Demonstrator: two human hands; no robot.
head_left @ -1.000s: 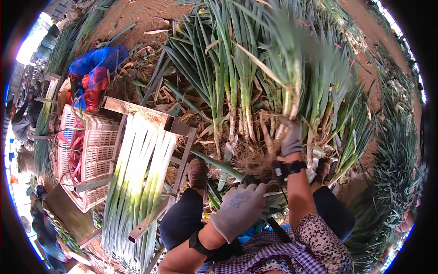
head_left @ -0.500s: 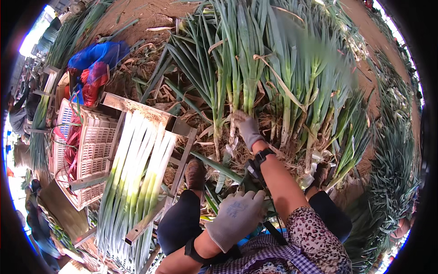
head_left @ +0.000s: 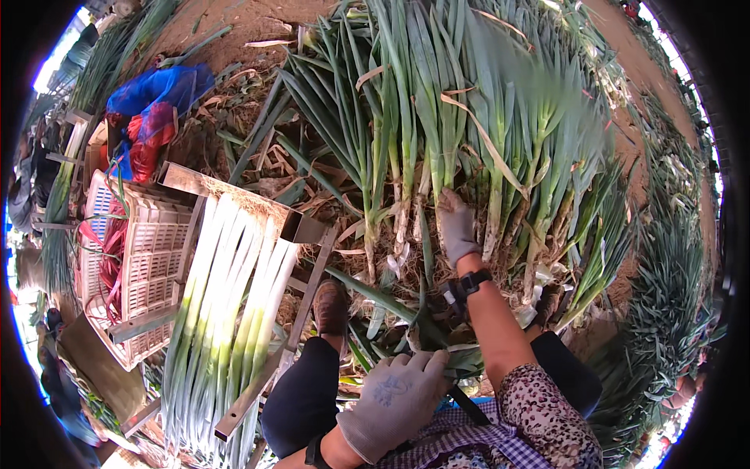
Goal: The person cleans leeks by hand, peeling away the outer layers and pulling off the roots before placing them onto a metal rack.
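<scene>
Both my hands wear grey work gloves. My right hand [head_left: 457,228] reaches forward with its fingers closed at the pale base of a green onion stalk [head_left: 444,160] in a dense upright bunch. Low over my lap, my left hand [head_left: 397,400] is curled, its back turned up; what its fingers hold is hidden. Green leaves [head_left: 467,361] show just beyond its fingertips. More large green onions [head_left: 500,141] stand around the right hand with roots and dirt at their lower ends.
At left, a metal frame [head_left: 234,191] bears a row of cleaned green onions [head_left: 238,273] with white stems. Beside it stand a pale plastic crate [head_left: 156,258] with red ties and a blue and red bag [head_left: 160,98]. Dry leaf litter [head_left: 266,168] covers the ground by the bunch.
My right hand has shifted right along the bunch to another stalk. The left hand has moved slightly down toward my lap, still curled.
</scene>
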